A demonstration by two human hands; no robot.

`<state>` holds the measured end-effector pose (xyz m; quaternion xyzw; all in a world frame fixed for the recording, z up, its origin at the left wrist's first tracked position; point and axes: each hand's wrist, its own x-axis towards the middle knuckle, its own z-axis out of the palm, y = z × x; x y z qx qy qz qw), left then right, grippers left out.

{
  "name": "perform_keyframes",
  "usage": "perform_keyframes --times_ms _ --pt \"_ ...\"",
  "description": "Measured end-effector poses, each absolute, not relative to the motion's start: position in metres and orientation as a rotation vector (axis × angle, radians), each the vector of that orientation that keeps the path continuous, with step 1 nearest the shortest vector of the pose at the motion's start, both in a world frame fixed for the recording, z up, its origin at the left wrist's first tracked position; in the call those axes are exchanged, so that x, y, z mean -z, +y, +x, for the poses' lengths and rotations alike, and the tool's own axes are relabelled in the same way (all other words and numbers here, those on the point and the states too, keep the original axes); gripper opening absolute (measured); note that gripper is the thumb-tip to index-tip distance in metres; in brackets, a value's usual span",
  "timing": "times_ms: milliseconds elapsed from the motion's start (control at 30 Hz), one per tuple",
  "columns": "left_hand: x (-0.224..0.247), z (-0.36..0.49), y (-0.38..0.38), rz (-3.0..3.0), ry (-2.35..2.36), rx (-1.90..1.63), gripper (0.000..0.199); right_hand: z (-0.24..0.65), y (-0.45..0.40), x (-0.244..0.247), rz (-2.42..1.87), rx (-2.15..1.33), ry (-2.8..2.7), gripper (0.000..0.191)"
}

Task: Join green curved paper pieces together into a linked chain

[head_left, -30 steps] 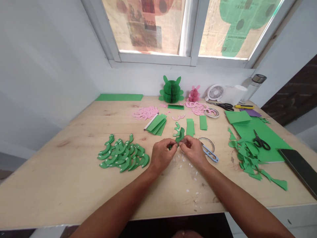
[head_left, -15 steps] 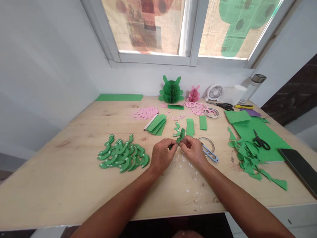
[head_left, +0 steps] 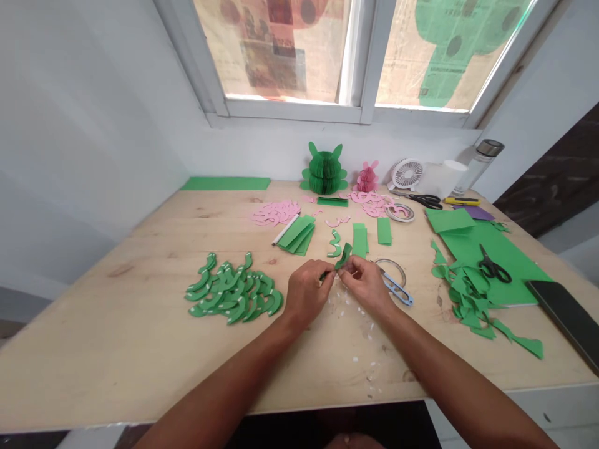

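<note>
Between my hands is a small curved green paper piece, pinched at its lower part. My left hand grips it from the left with thumb and forefinger. From the other side, my right hand pinches it close to the left fingertips, which hide part of it. Just beyond lies a wavy green paper strip with white tape bits. A pile of similar green paper curves is left of my left hand. By my right hand are a blue utility knife and a tape roll.
Folded green papers and pink paper cutouts lie farther back. Green scraps, black scissors and a phone are at right. A green honeycomb paper figure and a small fan stand by the wall. White bits litter the front.
Hardly anything differs. Both hands keep pinching the green paper piece at the same place, and the whole view has shifted very slightly.
</note>
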<state>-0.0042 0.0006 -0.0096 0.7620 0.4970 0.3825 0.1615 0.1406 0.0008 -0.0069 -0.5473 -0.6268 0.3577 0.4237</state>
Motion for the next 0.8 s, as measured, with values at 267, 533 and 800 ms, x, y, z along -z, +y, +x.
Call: perform_keyframes --times_ms 267,533,800 --pt "0.0085 -0.0032 -0.0003 2.226 1.421 -1.093 0.013 0.1408 0.0021 0.01 -1.342 -0.903 -1.578 0.008" --pt "0.0106 -0.0025 0.0 2.187 1.42 -1.064 0.014 0.1409 0.0039 0.0145 -1.359 -0.868 -1.581 0.005" --pt "0.0094 -0.0024 0.0031 1.929 1.426 -1.115 0.012 0.1396 0.0029 0.0107 -1.345 -0.943 -1.522 0.008"
